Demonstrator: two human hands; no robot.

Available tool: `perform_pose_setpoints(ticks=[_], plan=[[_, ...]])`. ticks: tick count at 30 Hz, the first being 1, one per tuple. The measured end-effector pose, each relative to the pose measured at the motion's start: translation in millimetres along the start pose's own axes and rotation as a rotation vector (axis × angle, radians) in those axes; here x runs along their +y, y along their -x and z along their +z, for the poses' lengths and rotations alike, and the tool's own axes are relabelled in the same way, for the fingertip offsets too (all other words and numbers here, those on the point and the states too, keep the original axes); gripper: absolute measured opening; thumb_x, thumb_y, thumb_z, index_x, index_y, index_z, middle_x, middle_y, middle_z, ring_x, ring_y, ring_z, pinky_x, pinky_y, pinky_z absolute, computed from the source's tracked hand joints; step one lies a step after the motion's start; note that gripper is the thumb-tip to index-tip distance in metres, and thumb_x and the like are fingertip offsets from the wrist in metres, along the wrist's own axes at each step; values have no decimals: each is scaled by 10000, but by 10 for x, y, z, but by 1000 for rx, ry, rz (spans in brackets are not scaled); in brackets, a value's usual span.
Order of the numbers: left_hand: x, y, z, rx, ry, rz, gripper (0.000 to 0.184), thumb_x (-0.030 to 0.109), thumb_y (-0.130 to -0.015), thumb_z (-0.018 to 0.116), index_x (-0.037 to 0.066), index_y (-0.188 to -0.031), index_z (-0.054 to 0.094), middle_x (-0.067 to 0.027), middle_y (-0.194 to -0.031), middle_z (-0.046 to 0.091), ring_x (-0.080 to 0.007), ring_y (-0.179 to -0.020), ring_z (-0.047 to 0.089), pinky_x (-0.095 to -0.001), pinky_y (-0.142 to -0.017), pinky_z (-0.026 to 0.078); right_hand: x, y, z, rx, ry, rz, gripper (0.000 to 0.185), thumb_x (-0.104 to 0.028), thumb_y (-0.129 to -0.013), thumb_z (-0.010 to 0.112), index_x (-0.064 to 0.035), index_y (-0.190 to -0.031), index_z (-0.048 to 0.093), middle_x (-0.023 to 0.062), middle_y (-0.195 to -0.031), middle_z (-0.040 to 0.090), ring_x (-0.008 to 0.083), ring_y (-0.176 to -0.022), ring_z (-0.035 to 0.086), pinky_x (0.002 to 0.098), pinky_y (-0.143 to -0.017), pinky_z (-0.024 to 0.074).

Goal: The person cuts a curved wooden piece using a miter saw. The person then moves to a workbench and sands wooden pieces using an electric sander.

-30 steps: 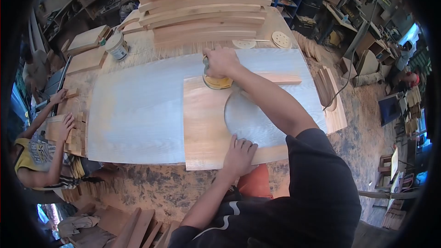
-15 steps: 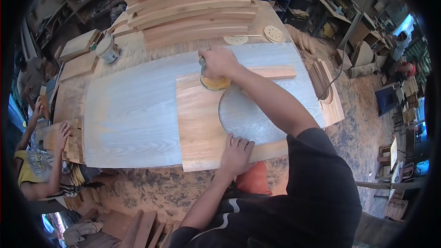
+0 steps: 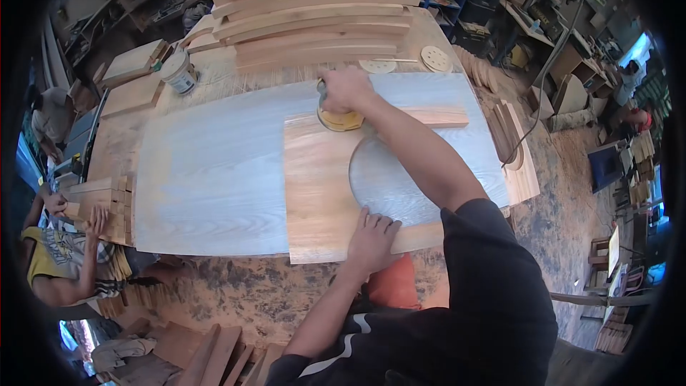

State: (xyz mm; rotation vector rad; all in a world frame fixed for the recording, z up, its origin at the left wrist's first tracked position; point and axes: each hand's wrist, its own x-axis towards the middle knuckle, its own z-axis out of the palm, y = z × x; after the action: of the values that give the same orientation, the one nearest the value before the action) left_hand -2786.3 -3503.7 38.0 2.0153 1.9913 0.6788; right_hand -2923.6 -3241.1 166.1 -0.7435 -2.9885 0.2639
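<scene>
My right hand [image 3: 346, 90] is wrapped round a yellow sander [image 3: 339, 119], which rests on the upper edge of a light wooden panel [image 3: 318, 193] with a large round opening. Through the opening shows the grey wood-grain board [image 3: 211, 179] that lies under the panel. My left hand [image 3: 373, 241] lies on the panel's near edge, below the opening, its fingers spread and pressing on the wood. A short wooden strip [image 3: 439, 116] lies beyond the opening, partly hidden by my right forearm.
Curved wooden pieces [image 3: 314, 11] are stacked at the back. A white tub [image 3: 179, 73] stands at the back left, perforated discs [image 3: 436, 59] at the back right. At the left, a co-worker [image 3: 61, 261] handles wooden blocks [image 3: 107, 200]. A cable [image 3: 543, 93] hangs at the right.
The camera view has shifted left and back. My right hand and the sander stay near the panel's upper edge, and my left hand keeps its place. The co-worker's hands have moved over the blocks.
</scene>
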Motion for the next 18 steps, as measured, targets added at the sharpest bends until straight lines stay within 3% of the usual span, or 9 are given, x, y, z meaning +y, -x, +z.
perform_pose_setpoints(ticks=[8, 13, 18], plan=[[18, -4, 16, -51, -3, -30, 729, 477, -724, 874, 112, -1321, 669, -94, -1249, 656, -305, -1277, 561, -611, -1263, 251, -186, 421, 12, -33, -21, -46, 567, -296, -766, 768, -167, -1307, 656, 208, -1279, 664, 396, -1154, 682, 500, -933, 579], [21, -58, -10, -61, -8, -39, 707, 470, -738, 869, 116, -1316, 667, -87, -1240, 653, -306, -1260, 567, -604, -1267, 251, 336, -60, -59, 14, 13, 127, 615, -253, -774, 723, -159, -1375, 636, 210, -1262, 705, 375, -1201, 682, 483, -962, 574], [12, -79, 29, -44, 16, -60, 711, 487, -711, 896, 154, -1301, 682, -60, -1228, 665, -278, -1259, 575, -624, -1262, 245, 1042, 190, -236, 13, -1, 334, 665, -279, -761, 731, -169, -1408, 624, 181, -1228, 752, 347, -1170, 713, 466, -982, 571]])
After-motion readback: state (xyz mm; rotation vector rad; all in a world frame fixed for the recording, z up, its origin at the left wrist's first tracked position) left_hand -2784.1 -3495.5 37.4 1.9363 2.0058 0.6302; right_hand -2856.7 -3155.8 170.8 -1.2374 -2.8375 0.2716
